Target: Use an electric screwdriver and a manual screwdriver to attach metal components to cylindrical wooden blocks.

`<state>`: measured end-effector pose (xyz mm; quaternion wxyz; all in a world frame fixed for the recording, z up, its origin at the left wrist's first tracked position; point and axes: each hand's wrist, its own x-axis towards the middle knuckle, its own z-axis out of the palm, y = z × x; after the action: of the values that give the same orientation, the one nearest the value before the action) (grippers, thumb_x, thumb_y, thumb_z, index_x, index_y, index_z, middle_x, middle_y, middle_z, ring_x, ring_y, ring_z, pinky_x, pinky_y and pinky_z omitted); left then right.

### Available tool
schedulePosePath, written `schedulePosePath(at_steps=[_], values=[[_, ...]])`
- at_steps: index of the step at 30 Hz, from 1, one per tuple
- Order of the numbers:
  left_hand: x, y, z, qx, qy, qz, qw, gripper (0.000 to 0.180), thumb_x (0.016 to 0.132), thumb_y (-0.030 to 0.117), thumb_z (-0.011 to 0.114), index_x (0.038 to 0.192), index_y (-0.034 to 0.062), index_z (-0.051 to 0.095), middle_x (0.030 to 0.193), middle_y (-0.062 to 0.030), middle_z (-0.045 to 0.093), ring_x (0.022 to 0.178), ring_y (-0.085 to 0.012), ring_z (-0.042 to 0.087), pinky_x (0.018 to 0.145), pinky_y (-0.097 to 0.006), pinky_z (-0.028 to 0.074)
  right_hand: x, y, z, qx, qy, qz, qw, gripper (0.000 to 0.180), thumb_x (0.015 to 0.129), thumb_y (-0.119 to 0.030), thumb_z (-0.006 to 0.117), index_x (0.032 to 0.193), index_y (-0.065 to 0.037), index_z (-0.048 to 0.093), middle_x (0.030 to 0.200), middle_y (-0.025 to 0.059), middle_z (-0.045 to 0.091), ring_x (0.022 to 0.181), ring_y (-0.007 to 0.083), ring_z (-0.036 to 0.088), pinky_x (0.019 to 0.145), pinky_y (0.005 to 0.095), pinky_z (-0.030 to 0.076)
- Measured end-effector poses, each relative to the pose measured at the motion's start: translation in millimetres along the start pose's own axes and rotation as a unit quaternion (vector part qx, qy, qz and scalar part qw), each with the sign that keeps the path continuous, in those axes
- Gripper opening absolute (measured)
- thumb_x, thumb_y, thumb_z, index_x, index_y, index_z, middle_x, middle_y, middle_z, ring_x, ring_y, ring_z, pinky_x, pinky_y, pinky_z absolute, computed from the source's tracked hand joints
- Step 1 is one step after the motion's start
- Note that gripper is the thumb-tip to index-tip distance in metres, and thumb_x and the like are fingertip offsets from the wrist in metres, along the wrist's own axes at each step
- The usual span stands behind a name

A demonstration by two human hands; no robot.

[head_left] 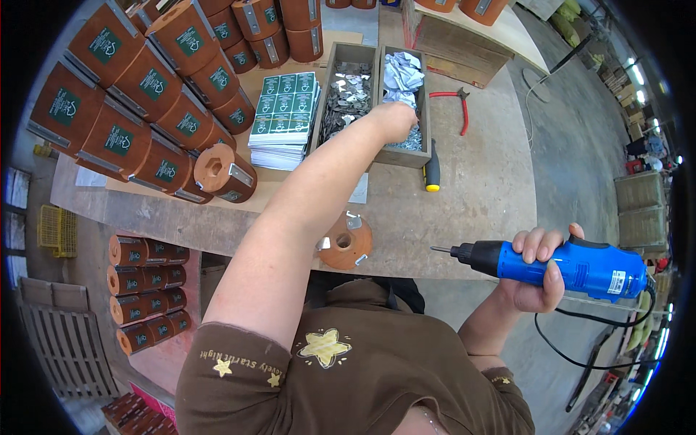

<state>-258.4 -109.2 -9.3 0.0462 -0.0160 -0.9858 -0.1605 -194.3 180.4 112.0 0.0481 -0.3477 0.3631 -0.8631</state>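
My left hand [396,122] reaches into the right compartment of a wooden parts box [375,109], its fingers curled down among small silvery fasteners [412,140]; what they pinch, if anything, is hidden. My right hand [540,264] grips a blue corded electric screwdriver [580,270], held level off the table's right front edge with its bit pointing left. Below my left forearm, a round terracotta-coloured piece with a centre hole [355,245] stands at the table's front edge. Small metal brackets [354,222] sit around its top.
Flat metal pieces [349,94] fill the box's left compartment; crumpled bluish wrapping [403,72] lies in the right one. Green-printed label sheets [285,109] are stacked beside it. Red-handled pliers [463,109] and a screwdriver [432,174] lie right. Labelled terracotta-coloured cylinders [156,83] crowd the left.
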Motion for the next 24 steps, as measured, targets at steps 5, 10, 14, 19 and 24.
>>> schedulePosePath(at_steps=[5, 10, 14, 19, 24], values=[[-13.0, 5.8, -15.1, -0.014, 0.042, -0.012, 0.999, 0.015, 0.069, 0.017, 0.062, 0.080, 0.0060, 0.066, 0.080, -0.0115, 0.062, 0.082, -0.0290, 0.058, 0.074, -0.038, 0.046, -1.4, -1.7, 4.4, 0.001, 0.002, -0.013, 1.000, 0.059, 0.072, -0.011, 0.050, 0.125, -0.002, 0.027, 0.077, 0.0075, 0.047, 0.065, 0.0171, 0.049, 0.066, 0.0336, 0.043], [-78.3, 23.7, -57.8, -0.109, 0.175, 0.033, 0.978, 0.013, 0.073, 0.012, 0.062, 0.083, 0.0032, 0.065, 0.079, -0.0122, 0.062, 0.076, -0.0284, 0.060, 0.069, -0.035, 0.048, -1.1, -7.3, 9.3, 0.012, 0.011, -0.038, 0.999, 0.059, 0.072, -0.012, 0.049, 0.126, -0.003, 0.027, 0.077, 0.0069, 0.047, 0.065, 0.0168, 0.048, 0.065, 0.0338, 0.043], [-141.1, 53.5, -75.6, -0.107, 0.284, 0.113, 0.946, 0.015, 0.072, 0.003, 0.063, 0.088, 0.0020, 0.064, 0.083, -0.0131, 0.063, 0.075, -0.0251, 0.062, 0.067, -0.031, 0.050, 5.6, -1.3, 23.9, 0.033, 0.010, -0.049, 0.998, 0.059, 0.072, -0.013, 0.049, 0.126, -0.003, 0.027, 0.078, 0.0064, 0.047, 0.066, 0.0166, 0.048, 0.065, 0.0342, 0.042], [-189.9, 89.5, -68.3, -0.273, 0.307, 0.031, 0.911, 0.014, 0.072, -0.002, 0.063, 0.086, -0.0008, 0.063, 0.085, -0.0124, 0.065, 0.075, -0.0196, 0.064, 0.067, -0.027, 0.050, 9.1, 7.9, 44.0, 0.073, -0.041, -0.059, 0.995, 0.059, 0.073, -0.014, 0.050, 0.127, -0.004, 0.027, 0.078, 0.0053, 0.047, 0.067, 0.0163, 0.048, 0.064, 0.0347, 0.042], [-206.3, 97.4, -55.6, -0.326, 0.309, -0.003, 0.893, 0.008, 0.070, -0.002, 0.064, 0.077, -0.0001, 0.062, 0.079, -0.0097, 0.066, 0.071, -0.0155, 0.064, 0.062, -0.024, 0.051, 5.2, 17.1, 67.1, 0.075, -0.060, -0.048, 0.994, 0.060, 0.074, -0.016, 0.053, 0.128, -0.007, 0.027, 0.077, 0.0041, 0.048, 0.066, 0.0168, 0.049, 0.064, 0.0355, 0.043]])
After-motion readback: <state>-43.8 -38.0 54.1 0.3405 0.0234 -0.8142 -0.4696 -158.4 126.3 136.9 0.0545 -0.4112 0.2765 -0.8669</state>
